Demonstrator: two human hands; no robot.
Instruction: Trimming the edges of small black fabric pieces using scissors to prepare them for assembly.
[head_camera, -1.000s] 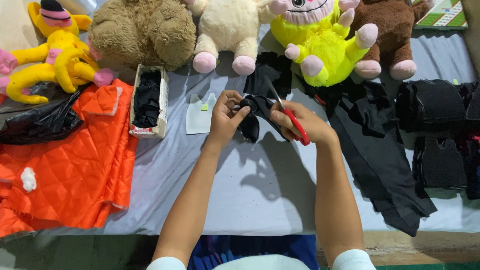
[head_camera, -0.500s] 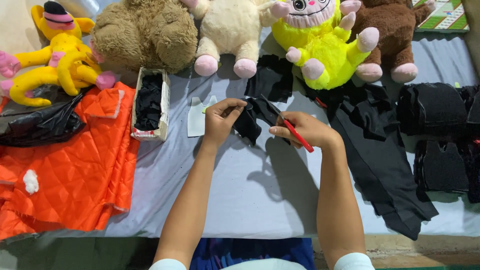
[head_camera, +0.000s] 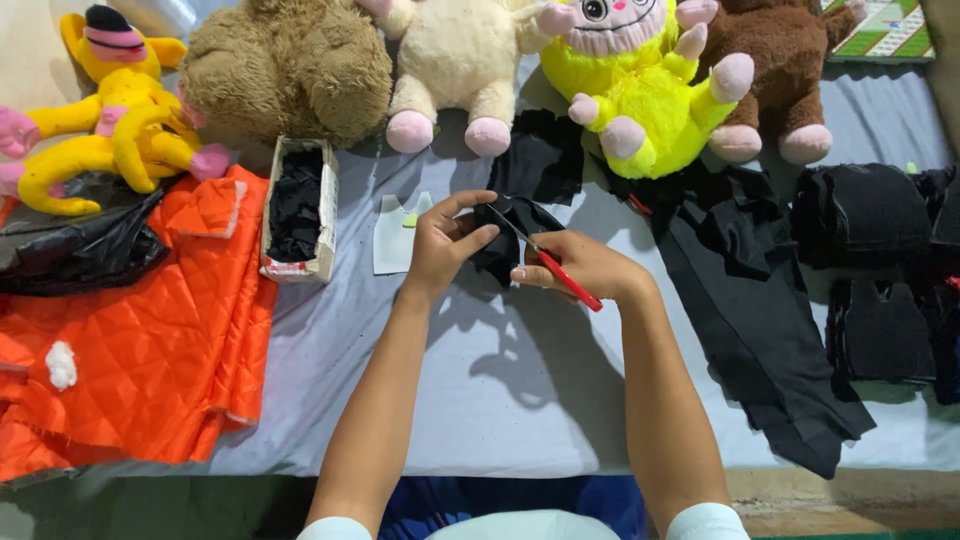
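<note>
My left hand (head_camera: 447, 240) pinches a small piece of black fabric (head_camera: 510, 240) just above the grey table cover (head_camera: 520, 390). My right hand (head_camera: 580, 265) grips red-handled scissors (head_camera: 560, 275); their thin blades point up-left into the black fabric, between the two hands. A pale paper pattern (head_camera: 395, 235) lies flat just left of my left hand.
A small cardboard box (head_camera: 298, 210) of black pieces stands left of the pattern. Orange quilted fabric (head_camera: 130, 330) and a black plastic bag (head_camera: 70, 250) fill the left side. Plush toys line the back, a yellow one (head_camera: 630, 90) among them. Black cloth (head_camera: 750, 300) and stacked black pieces (head_camera: 870, 215) lie right.
Both hands have stayed on the black fabric. The scissors tilted, so the red handle now points down-right and the blades reach further into the fabric. The view shifted slightly.
</note>
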